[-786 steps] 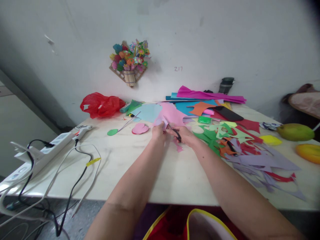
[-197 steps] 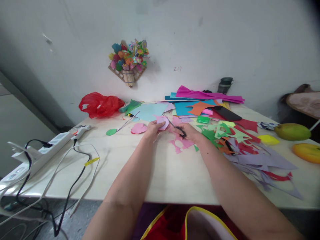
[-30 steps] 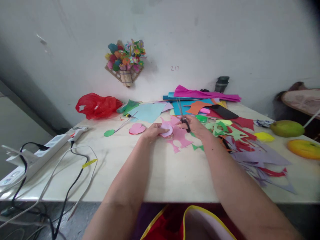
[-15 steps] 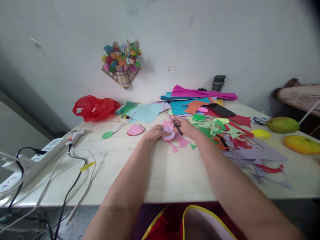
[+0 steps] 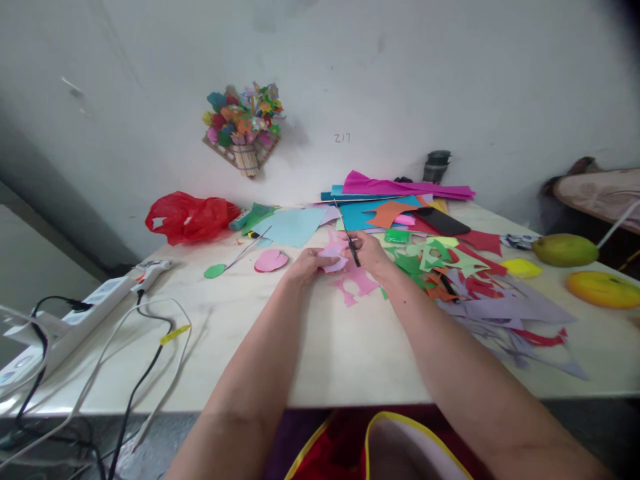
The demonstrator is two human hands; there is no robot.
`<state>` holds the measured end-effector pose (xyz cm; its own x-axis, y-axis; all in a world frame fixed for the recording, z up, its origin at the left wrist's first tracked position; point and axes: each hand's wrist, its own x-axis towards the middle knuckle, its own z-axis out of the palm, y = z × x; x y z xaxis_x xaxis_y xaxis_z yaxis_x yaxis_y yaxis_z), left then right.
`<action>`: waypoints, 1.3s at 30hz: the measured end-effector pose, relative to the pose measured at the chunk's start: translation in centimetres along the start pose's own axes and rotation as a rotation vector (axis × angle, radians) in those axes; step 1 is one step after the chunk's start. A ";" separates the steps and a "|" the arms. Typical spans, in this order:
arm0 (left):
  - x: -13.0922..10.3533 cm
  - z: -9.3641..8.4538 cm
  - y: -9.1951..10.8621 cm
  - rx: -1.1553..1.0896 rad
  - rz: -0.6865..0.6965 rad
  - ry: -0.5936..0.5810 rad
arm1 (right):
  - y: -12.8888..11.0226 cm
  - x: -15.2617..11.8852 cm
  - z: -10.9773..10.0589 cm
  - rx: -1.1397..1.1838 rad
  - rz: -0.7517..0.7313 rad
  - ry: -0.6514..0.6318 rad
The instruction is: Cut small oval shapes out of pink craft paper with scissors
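Note:
My left hand pinches a small pale lilac piece of felt-like sheet over the middle of the table. Close beside it, my right hand is closed round dark-handled scissors, their slim metal blades pointing away from me toward the back. The blades look apart from the lilac piece. Under both hands lies a pink offcut with cut-out gaps. Left of my left hand rest pink rounded cutouts, with a red edge showing beneath, and a green disc beside a thin stem.
Colourful scraps heap up right of my right hand. Stacked sheets and a dark phone lie behind. A red plastic bag sits back left; a power strip with cables runs along the left. Two mangoes lie far right.
The scissors have swung more upright, their tips farther back. The lilac piece has turned in my left hand and shifted slightly left. More of the pink offcut shows below.

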<state>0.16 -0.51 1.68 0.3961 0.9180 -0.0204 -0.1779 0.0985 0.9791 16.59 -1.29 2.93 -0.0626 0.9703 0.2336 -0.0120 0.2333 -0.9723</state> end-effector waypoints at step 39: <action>1.0 -1.2 -0.5 -0.097 0.232 0.423 | -0.9 -1.0 -1.7 -0.112 0.102 -0.294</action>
<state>-0.39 0.82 0.89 -0.0606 0.9935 0.0959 -0.3096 -0.1100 0.9445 18.33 -2.32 3.56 -0.3431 0.9330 0.1088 0.1174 0.1575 -0.9805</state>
